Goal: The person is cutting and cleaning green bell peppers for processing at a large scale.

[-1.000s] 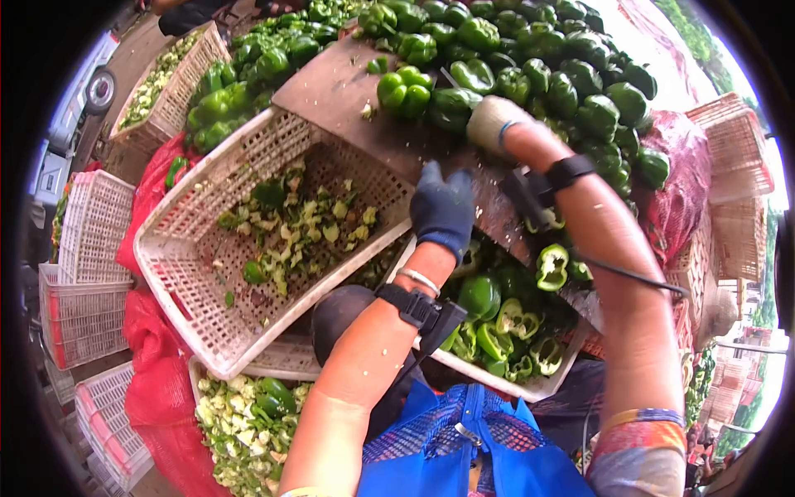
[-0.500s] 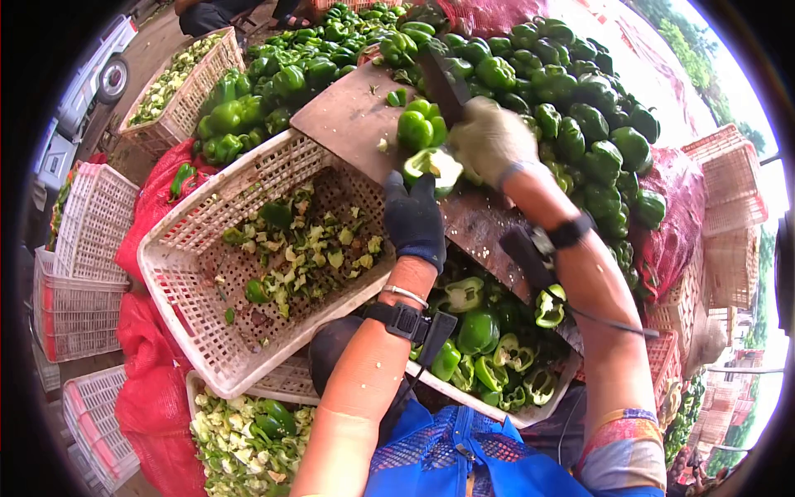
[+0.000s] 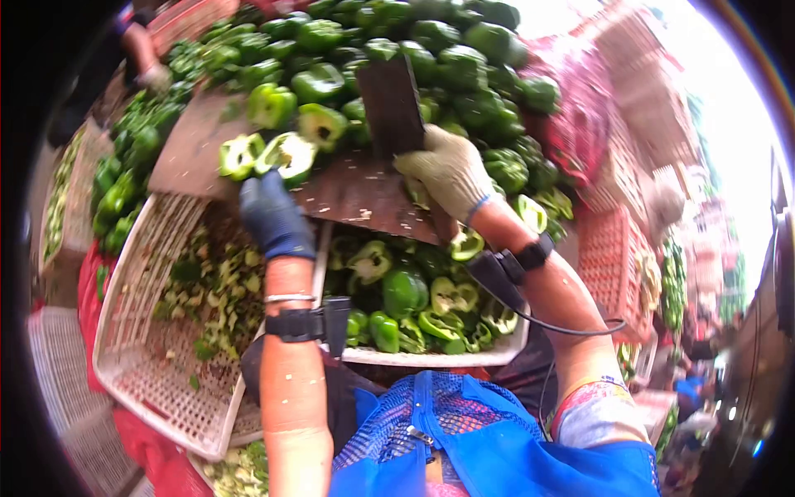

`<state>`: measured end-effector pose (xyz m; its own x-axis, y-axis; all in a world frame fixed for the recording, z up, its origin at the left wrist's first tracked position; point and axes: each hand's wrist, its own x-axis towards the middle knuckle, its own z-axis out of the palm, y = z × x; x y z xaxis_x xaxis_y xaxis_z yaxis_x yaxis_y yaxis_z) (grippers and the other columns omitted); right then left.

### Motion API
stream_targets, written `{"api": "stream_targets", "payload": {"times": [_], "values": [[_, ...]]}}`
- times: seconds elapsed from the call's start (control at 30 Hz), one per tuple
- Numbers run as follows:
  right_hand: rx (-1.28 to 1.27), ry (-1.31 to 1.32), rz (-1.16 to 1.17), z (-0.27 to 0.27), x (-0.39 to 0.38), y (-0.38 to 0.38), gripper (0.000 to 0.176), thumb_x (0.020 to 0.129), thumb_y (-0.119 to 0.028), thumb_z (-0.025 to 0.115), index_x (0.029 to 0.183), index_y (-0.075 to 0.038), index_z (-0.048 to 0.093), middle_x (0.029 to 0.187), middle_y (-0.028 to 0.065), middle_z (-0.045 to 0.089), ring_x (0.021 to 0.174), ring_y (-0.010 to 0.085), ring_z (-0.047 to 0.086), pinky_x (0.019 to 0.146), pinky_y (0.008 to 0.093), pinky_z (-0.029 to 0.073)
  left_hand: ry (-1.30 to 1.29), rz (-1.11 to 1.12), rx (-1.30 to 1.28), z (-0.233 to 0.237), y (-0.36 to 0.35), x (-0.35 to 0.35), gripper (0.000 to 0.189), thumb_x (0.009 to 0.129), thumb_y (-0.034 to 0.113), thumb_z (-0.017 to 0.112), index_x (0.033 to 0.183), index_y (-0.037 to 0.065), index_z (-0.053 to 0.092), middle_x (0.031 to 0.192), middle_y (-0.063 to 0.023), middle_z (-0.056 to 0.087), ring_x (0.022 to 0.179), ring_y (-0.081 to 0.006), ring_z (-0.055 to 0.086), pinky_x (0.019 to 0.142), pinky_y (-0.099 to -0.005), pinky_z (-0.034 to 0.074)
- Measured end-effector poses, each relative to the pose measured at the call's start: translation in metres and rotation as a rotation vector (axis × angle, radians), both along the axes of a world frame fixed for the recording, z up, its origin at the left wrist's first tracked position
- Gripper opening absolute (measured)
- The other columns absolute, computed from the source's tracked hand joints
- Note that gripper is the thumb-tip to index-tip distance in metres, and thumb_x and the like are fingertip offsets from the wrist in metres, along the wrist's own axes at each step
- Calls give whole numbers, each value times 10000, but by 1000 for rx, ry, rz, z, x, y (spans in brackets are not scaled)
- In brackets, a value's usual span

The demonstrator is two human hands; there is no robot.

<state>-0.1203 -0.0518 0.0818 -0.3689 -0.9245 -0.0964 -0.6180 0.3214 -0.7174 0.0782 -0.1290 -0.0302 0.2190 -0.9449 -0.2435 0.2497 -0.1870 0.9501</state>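
Observation:
My left hand point(image 3: 275, 217), in a dark blue glove, is at the board's left part. Its fingertips close on a green bell pepper half point(image 3: 290, 157) with its pale seed core facing up. Another cut pepper piece point(image 3: 240, 156) lies just left of it, touching or nearly so. My right hand point(image 3: 447, 172), in a cream glove, grips a cleaver point(image 3: 391, 103) with its broad dark blade upright, apart from the pepper half. Beneath both hands is the brown cutting board point(image 3: 364, 195), dotted with seeds. A pepper with an open hollow point(image 3: 323, 126) sits behind the half.
Below the board, a white crate point(image 3: 431, 358) holds cut peppers. Left of it, another crate point(image 3: 166, 398) contains cores and scraps. Whole peppers point(image 3: 464, 66) are heaped behind the board. A co-worker's gloved hand point(image 3: 155, 79) is at upper left. An orange crate point(image 3: 613, 265) stands right.
The camera view has turned right. My left hand has shifted left along the board with the pepper half. The cleaver has moved away from the pepper, to the right, its blade now more upright.

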Motion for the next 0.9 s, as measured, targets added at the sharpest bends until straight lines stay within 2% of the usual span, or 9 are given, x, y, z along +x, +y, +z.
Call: {"api": "stream_targets", "payload": {"times": [0.1, 0.33, 0.47, 0.5, 0.57, 0.63, 0.67, 0.83, 0.9], "values": [[-13, -259, -291, 4, -58, 79, 204, 827, -200, 721, 969, -54, 700, 705, 32, 635, 580, 112, 603, 501, 297, 478, -23, 50, 90, 4, 2, -9, 161, 932, 265, 661, 932, 108, 623, 792, 3, 544, 638, -116, 518, 508, -283, 457], [-292, -366, -629, 21, -172, 170, 93, 838, -66, 655, 917, -24, 629, 654, 53, 584, 523, 152, 574, 466, 316, 511, -297, 179, -192, -28, 0, -7, 299, 919, 311, 677, 1123, 95, 638, 831, 4, 499, 702, -100, 434, 592, -264, 368], [-461, -189, -594, 28, -196, 148, 123, 896, -133, 678, 873, -40, 601, 666, 39, 600, 536, 109, 570, 476, 299, 483, -114, 140, -78, 3, 20, -18, 486, 923, 292, 689, 1323, 35, 591, 962, -14, 577, 826, -128, 509, 666, -290, 418], [-395, -32, -622, 27, -192, 132, 120, 873, -124, 676, 889, -38, 594, 696, 117, 660, 587, 202, 647, 541, 348, 531, -122, 137, -73, 4, 22, -22, 497, 925, 288, 687, 1333, 24, 581, 982, -18, 589, 846, -131, 521, 674, -293, 427], [82, 635, -442, -24, -234, 98, 112, 836, -128, 683, 903, -39, 665, 796, 186, 720, 732, 322, 718, 664, 412, 573, -172, 106, -85, 3, 21, -26, 521, 933, 282, 681, 1358, 7, 559, 1041, -37, 610, 898, -151, 550, 706, -306, 451], [367, 1157, 663, -75, -287, 67, 147, 781, -155, 700, 899, -79, 743, 903, 179, 738, 883, 368, 725, 774, 447, 576, -246, 52, -112, -4, 17, -27, 546, 941, 278, 671, 1388, -5, 535, 1116, -68, 627, 964, -186, 582, 753, -326, 481], [496, 895, 454, -58, -280, 61, 136, 771, -173, 703, 871, -107, 767, 888, 149, 743, 876, 352, 730, 766, 444, 578, -240, 78, -91, -3, 15, -29, 576, 946, 275, 662, 1424, -9, 510, 1197, -106, 620, 1031, -248, 603, 803, -354, 492], [779, 550, 81, -49, -275, 44, 101, 736, -158, 745, 825, -151, 792, 839, 109, 749, 837, 313, 739, 755, 418, 589, -216, 54, -45, 5, 14, -29, 586, 949, 274, 649, 1438, -11, 495, 1240, -133, 617, 1086, -283, 607, 827, -380, 489], [763, 943, 455, -49, -267, 55, 116, 759, -164, 732, 851, -141, 799, 844, 114, 750, 855, 308, 742, 766, 420, 590, -232, 46, -70, -1, 10, -28, 592, 951, 272, 646, 1446, -11, 488, 1245, -136, 616, 1102, -291, 603, 852, -392, 488]]}}
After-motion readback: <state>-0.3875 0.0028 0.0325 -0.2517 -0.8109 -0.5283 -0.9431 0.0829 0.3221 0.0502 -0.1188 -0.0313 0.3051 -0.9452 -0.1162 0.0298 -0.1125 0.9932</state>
